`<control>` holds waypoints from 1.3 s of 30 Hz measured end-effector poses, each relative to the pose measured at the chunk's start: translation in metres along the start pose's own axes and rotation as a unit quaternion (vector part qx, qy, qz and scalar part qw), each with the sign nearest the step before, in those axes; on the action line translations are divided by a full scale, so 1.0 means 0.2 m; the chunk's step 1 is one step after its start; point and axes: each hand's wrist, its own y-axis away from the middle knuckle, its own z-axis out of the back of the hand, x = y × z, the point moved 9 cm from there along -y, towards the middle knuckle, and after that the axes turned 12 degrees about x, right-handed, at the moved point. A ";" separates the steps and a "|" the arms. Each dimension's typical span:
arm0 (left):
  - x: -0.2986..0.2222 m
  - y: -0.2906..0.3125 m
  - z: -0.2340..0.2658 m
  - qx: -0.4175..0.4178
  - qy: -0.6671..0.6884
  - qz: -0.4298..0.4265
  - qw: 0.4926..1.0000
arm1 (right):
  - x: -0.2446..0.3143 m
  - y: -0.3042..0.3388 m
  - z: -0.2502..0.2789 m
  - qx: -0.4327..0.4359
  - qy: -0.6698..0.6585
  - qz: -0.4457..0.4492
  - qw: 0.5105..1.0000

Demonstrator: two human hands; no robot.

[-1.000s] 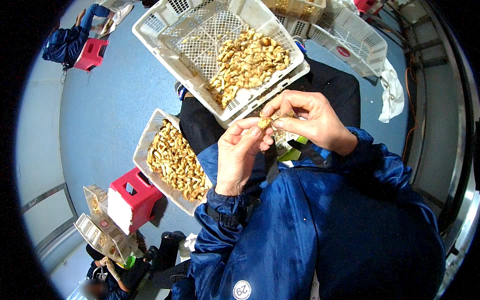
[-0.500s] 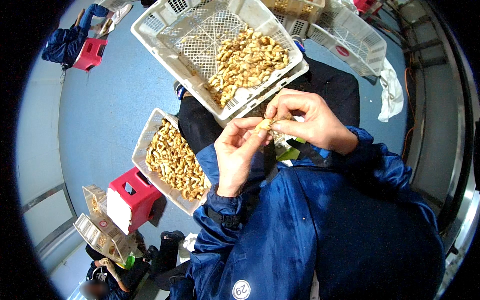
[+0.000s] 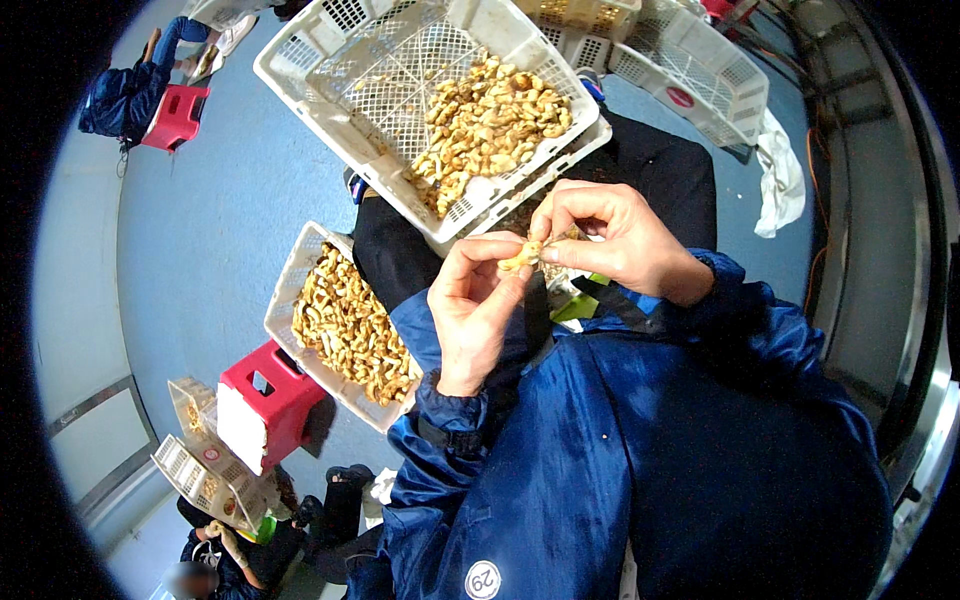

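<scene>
a round white badge (image 3: 482, 580) with two dark digits sits low on the front of the blue jacket (image 3: 540, 480), near the bottom edge of the view. on the end wall of the white crate (image 3: 740, 112) at upper right is a red oval label (image 3: 680, 97); its pale print is too small to read. at lower left, a pale basket (image 3: 186, 468) bears a small round reddish mark (image 3: 230, 506), and another round red mark (image 3: 211, 454) shows just above it; any lettering on these two is too small to make out.
</scene>
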 end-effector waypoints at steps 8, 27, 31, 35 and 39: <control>0.03 0.00 0.00 0.016 0.084 0.004 0.996 | -0.08 0.01 0.01 -0.023 -0.167 -0.064 0.984; -0.01 0.00 0.00 -0.002 0.015 -0.009 1.000 | 0.01 0.01 0.02 -0.043 0.021 0.007 0.999; -0.03 -0.01 0.03 0.008 -0.008 -0.013 1.000 | -0.13 0.01 0.06 -0.065 -0.115 -0.065 0.989; -0.32 0.13 0.30 -0.077 -0.196 -0.062 0.976 | -0.17 0.05 0.11 -0.018 -0.032 -0.092 0.995; -0.55 0.45 0.78 -0.188 -0.506 0.108 0.835 | -0.24 0.08 0.22 -0.018 0.078 -0.035 0.996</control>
